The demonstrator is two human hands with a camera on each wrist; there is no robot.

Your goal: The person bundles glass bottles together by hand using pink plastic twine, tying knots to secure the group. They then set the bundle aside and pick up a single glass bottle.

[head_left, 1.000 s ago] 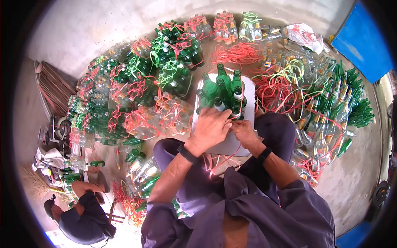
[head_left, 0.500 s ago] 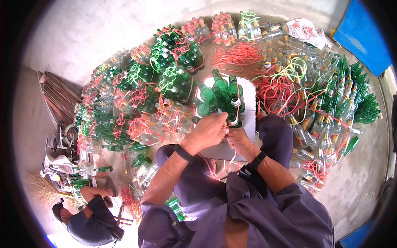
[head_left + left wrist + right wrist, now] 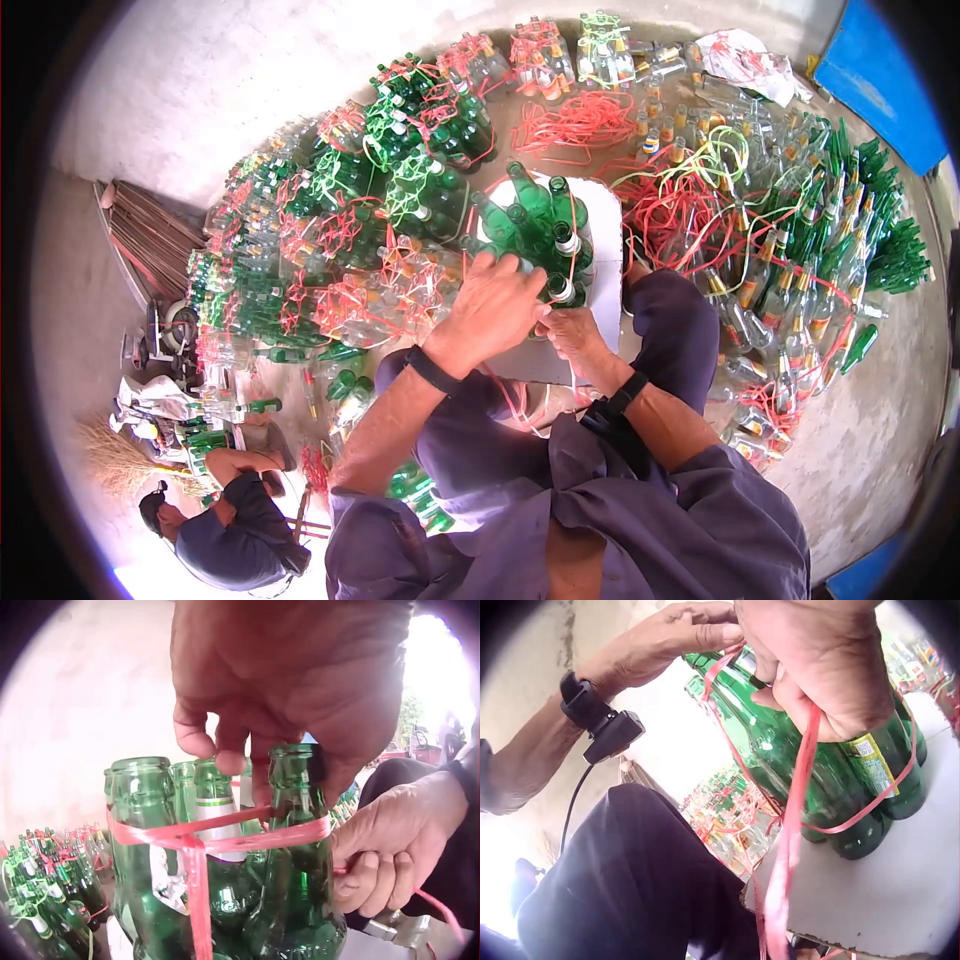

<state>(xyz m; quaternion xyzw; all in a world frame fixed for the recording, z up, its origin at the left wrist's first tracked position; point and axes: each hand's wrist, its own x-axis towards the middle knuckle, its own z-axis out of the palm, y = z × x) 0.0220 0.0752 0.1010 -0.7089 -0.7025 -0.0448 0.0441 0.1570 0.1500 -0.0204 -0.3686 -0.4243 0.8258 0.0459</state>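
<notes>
A cluster of green glass bottles (image 3: 535,215) stands upright on a white board (image 3: 606,290) before me. Red plastic strap (image 3: 198,892) runs round the necks, and another loop circles the bottles lower down. My left hand (image 3: 497,305) reaches over the tops. In the left wrist view, its fingers and thumb straddle the neck of the nearest green bottle (image 3: 297,787); other fingertips touch a neck behind. Right beside that bottle, my right hand (image 3: 578,335) grips the strap in curled fingers, and a loose length (image 3: 789,862) hangs below the fist.
Tied bottle bundles (image 3: 430,190) fill the floor at left. At right lie loose bottles (image 3: 800,240) with tangled red strap (image 3: 690,215). A coil of red strap (image 3: 575,122) lies behind the board. Another person (image 3: 230,520) sits at lower left.
My left hand has shifted a little left and spread over the bottle tops, away from the right hand. The right hand stays at the near corner, having moved slightly down and left.
</notes>
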